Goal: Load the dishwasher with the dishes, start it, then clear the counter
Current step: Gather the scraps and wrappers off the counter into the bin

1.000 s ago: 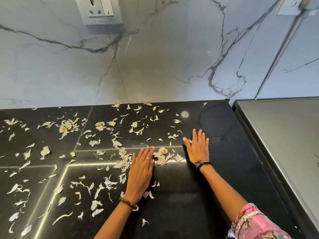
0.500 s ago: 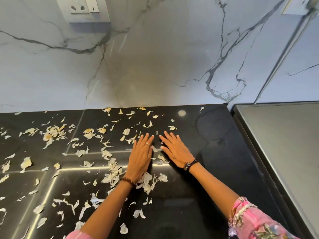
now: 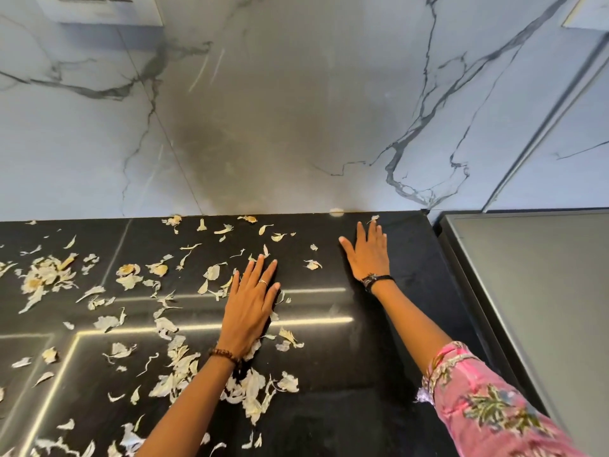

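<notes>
— Position of the hands?
— Both flat on the bench (image 3: 379,374). Left hand (image 3: 249,306) sits among the peelings (image 3: 250,395); right hand (image 3: 368,253) lies further back, near the wall (image 3: 296,127).
— Spread of the peelings?
— Mostly left of and before the left hand. One scrap (image 3: 312,264) lies between the hands.
— Right of the bench?
— An appliance top (image 3: 543,291).

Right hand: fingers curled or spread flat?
Spread flat: the right hand lies palm-down on the black counter, fingers straight, holding nothing.

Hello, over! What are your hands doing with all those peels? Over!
Left hand flat on black counter, open. Right hand flat near the wall, open. Peel scraps scattered, mostly left. Nothing blocking.
</notes>
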